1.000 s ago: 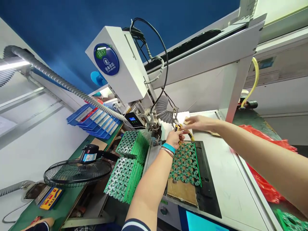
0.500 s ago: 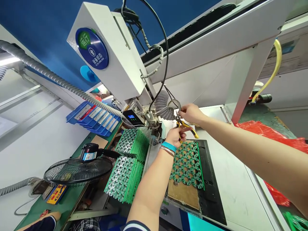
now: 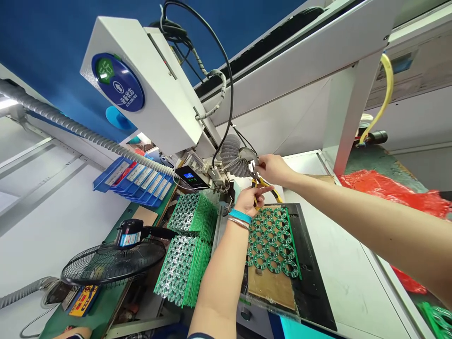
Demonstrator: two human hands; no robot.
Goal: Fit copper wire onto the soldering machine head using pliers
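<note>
My left hand [image 3: 249,199], with a blue band and a silver bangle at the wrist, is closed around yellow-and-black pliers [image 3: 275,194]. One finger stretches out along the handles. The jaws point up at the rim of a grey flexible duct hose [image 3: 231,155]. My right hand [image 3: 274,168] pinches at that same rim, just above the jaws; the exact bit between its fingertips is hidden. Below both hands lies a panel of round green circuit boards [image 3: 271,242], on a brown board [image 3: 270,287] set in a black fixture plate [image 3: 312,282].
Two stacks of green panels [image 3: 176,263] stand left of the fixture, with a black fan [image 3: 115,259] beside them. A white machine head [image 3: 148,80] hangs above. Blue bins [image 3: 132,181] sit behind. Red plastic [image 3: 384,188] lies at right. Another person's hand [image 3: 79,332] shows lower left.
The camera view has shifted, so the machine head and hose appear further left. Both hands stay at the hose rim, with the pliers still in my left hand.
</note>
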